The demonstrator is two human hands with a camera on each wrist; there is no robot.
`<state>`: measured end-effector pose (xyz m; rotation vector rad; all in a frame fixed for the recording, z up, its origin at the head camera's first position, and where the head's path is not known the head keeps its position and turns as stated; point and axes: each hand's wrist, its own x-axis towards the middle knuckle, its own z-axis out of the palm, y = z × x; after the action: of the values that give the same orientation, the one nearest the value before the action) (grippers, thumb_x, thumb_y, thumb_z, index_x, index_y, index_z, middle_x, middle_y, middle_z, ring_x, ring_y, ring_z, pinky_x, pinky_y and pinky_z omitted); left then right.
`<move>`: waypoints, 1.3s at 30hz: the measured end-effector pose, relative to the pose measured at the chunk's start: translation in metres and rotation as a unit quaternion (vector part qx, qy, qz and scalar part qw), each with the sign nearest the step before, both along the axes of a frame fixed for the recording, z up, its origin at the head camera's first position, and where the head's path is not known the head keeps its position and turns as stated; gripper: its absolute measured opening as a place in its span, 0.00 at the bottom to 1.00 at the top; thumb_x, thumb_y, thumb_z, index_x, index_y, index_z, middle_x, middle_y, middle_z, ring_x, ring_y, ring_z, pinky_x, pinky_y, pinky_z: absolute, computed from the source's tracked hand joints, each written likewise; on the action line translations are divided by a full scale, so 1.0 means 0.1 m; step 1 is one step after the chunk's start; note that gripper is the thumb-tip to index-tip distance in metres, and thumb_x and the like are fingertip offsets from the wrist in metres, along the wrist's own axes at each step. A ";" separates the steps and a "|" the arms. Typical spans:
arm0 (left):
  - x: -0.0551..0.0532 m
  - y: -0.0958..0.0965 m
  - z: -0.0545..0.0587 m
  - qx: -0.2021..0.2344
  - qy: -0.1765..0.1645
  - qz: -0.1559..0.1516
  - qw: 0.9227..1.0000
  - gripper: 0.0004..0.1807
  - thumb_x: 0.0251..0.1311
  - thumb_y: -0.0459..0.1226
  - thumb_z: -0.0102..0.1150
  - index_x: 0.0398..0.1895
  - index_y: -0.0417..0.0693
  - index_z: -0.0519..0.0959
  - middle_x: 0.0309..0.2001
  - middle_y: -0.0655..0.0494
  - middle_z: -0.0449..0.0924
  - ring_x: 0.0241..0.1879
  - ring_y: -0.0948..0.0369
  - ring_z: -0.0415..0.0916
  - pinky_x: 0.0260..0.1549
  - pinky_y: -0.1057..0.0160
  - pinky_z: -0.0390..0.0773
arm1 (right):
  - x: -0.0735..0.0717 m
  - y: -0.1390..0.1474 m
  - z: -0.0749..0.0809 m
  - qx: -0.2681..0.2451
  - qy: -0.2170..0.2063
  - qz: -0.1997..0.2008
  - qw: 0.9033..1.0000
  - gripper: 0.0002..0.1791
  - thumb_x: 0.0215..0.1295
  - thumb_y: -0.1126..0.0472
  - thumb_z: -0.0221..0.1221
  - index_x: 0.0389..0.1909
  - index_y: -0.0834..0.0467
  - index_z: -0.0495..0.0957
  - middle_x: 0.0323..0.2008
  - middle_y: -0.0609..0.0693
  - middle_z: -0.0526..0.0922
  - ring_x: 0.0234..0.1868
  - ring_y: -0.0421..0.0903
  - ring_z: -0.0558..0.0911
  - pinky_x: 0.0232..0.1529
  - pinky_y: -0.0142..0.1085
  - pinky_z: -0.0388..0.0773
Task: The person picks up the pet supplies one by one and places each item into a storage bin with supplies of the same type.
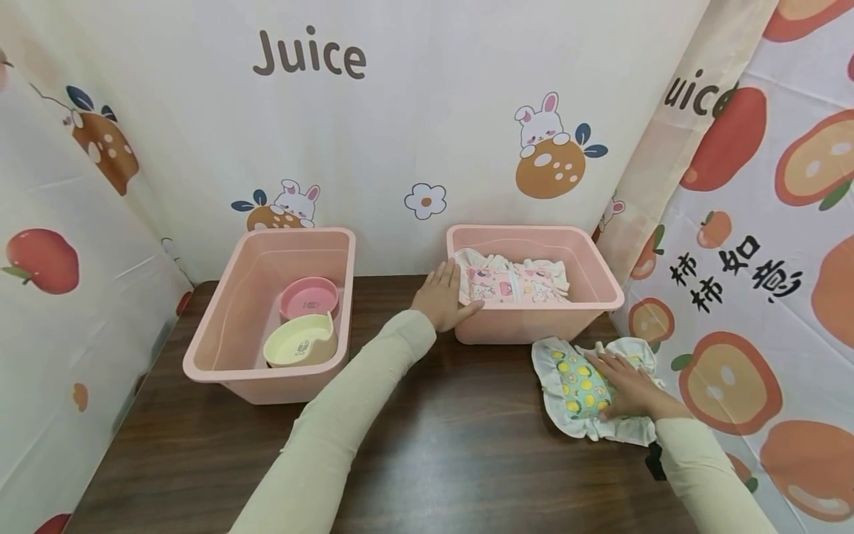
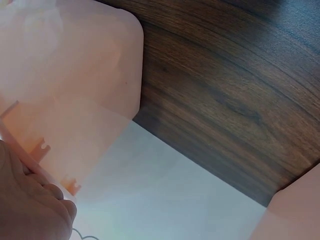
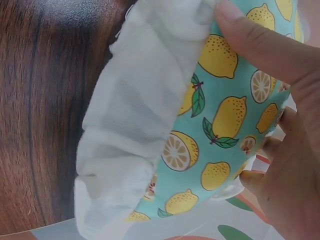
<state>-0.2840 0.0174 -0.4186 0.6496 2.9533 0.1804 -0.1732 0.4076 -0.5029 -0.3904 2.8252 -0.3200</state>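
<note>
My left hand [image 1: 439, 298] rests at the left front corner of the right pink tub [image 1: 534, 322]. Its fingers lie straight along the rim, the thumb spread across the front edge. Inside that tub lies a folded pink-print cloth item [image 1: 510, 283] with white ruffles. At the tub's front right, my right hand [image 1: 627, 386] grips a teal lemon-print cloth item [image 1: 579, 382] from above, thumb and fingers spread across it. The right wrist view shows the thumb on the lemon print [image 3: 227, 117] and bent fingers at its far side. White ruffled cloth [image 3: 130, 100] borders the print.
Another pink tub [image 1: 267, 384] stands at the left. It holds a pink round dish [image 1: 309, 295] and a pale yellow dish [image 1: 300, 343] with a raised, cut-out rim. Both tubs stand on a dark wooden table [image 1: 427, 445], with printed curtains [image 1: 400, 133] at the back and sides.
</note>
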 end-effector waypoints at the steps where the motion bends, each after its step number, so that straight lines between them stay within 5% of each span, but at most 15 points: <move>1: 0.00 0.00 0.00 0.002 0.001 0.000 1.000 0.52 0.64 0.69 0.29 0.76 0.39 0.39 0.77 0.46 0.33 0.76 0.52 0.33 0.73 0.57 0.41 | 0.00 -0.01 -0.01 -0.001 -0.001 -0.002 1.000 0.66 0.26 0.46 0.79 0.72 0.56 0.55 0.69 0.71 0.56 0.66 0.76 0.51 0.54 0.79 0.44; 16: 0.02 -0.01 0.02 -0.001 0.003 -0.002 1.000 0.52 0.64 0.69 0.28 0.76 0.39 0.39 0.77 0.46 0.34 0.76 0.52 0.34 0.73 0.57 0.42 | 0.01 -0.02 -0.03 -0.001 0.056 0.010 0.998 0.54 0.31 0.53 0.79 0.66 0.59 0.66 0.56 0.68 0.71 0.60 0.70 0.65 0.52 0.74 0.56; 39: 0.01 -0.01 -0.04 0.009 0.006 0.002 1.000 0.52 0.63 0.69 0.29 0.76 0.39 0.39 0.77 0.46 0.35 0.76 0.52 0.35 0.72 0.57 0.42 | 0.11 -0.07 0.04 -0.014 0.130 0.056 0.990 0.43 0.36 0.55 0.76 0.60 0.60 0.74 0.46 0.63 0.79 0.46 0.62 0.76 0.46 0.60 0.71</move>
<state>-0.2834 0.0168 -0.4227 0.6507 2.9684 0.2034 -0.1621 0.4003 -0.4985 -0.6374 3.0375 -0.3061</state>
